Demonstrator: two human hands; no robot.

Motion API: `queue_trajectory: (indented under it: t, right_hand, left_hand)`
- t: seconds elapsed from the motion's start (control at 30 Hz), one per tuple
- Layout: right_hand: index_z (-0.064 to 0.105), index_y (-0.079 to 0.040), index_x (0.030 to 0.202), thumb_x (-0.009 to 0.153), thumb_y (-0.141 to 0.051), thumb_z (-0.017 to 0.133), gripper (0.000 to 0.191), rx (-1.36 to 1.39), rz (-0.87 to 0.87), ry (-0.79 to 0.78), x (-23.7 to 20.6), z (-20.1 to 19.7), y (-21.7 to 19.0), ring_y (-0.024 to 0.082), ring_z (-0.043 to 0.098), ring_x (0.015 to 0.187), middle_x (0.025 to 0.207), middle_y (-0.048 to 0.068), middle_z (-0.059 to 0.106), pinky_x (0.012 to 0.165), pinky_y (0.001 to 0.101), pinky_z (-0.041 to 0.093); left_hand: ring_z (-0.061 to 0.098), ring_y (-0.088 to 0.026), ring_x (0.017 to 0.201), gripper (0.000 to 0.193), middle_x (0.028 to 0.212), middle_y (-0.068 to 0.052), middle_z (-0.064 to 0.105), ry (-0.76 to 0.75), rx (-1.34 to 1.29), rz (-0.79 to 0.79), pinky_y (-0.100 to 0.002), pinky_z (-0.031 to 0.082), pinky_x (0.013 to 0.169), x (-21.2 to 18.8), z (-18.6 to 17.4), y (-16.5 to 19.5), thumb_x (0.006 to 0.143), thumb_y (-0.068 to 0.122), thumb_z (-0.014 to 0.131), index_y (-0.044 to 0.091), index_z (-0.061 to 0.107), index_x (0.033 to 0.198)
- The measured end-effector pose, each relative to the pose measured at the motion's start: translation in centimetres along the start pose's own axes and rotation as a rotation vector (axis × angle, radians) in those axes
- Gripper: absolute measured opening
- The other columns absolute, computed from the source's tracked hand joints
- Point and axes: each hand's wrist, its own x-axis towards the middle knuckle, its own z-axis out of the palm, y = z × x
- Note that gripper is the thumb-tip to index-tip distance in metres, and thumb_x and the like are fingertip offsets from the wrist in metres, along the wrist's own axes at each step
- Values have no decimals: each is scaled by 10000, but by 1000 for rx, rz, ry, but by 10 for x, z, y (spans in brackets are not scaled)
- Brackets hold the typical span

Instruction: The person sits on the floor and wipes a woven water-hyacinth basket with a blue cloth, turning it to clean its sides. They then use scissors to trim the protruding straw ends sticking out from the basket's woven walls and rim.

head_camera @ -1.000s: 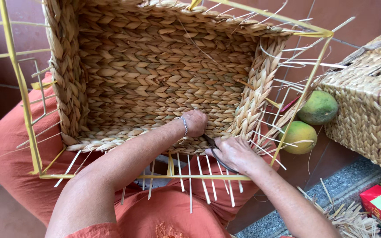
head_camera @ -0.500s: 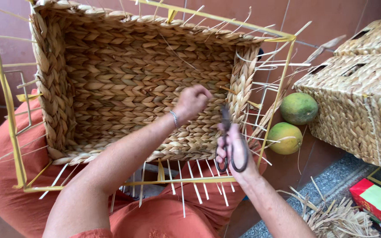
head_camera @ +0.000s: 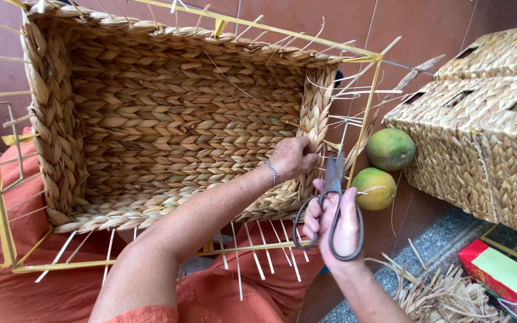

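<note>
A half-woven straw basket [head_camera: 169, 125] on a yellow wire frame [head_camera: 366, 101] rests on my lap, which is covered in orange cloth. My left hand [head_camera: 291, 157], with a thin bracelet at the wrist, pinches the woven wall at the basket's right side. My right hand [head_camera: 335, 224] grips dark metal scissors [head_camera: 330, 191] by their loop handles. The blades point up toward the wall, just right of my left hand. White ribs stick out from the basket's near and right edges.
Two round green-yellow fruits [head_camera: 390, 149] [head_camera: 375, 188] lie on the tiled floor beside the basket. Finished woven baskets [head_camera: 486, 137] stand at the right. Loose straw [head_camera: 444, 293] and a red and green box [head_camera: 501, 272] lie at the lower right.
The basket has turned and shifted left on my lap. My right hand has lifted the scissors upright and brought them to the basket's right wall. My left hand moved up that wall.
</note>
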Motion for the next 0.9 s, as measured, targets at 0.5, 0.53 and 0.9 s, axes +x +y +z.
queue_trajectory:
  t: [0.5, 0.53, 0.9]
  right_hand:
    - [521, -29, 1286, 951, -725, 343, 793, -178, 335, 131, 31, 1, 2, 131, 449, 566, 755, 21, 489, 470, 312, 391]
    - [518, -25, 1284, 952, -726, 348, 794, -188, 320, 133, 31, 2, 3, 129, 449, 566, 754, 24, 487, 466, 309, 389]
    - [521, -72, 1226, 903, -779, 338, 799, -168, 324, 156, 26, 12, 1, 104, 445, 560, 762, 10, 482, 412, 255, 320]
  left_hand:
    - [724, -169, 830, 185, 836, -66, 760, -70, -170, -209, -324, 575, 851, 9, -15, 0, 769, 282, 759, 105, 760, 823]
    - [724, -163, 826, 181, 833, -61, 760, -81, -192, -237, -322, 580, 844, 9, -16, 0, 764, 280, 761, 107, 757, 820]
    - [699, -140, 792, 247, 819, -72, 755, -115, -294, -349, -317, 584, 813, 11, -18, 0, 720, 291, 800, 63, 735, 789]
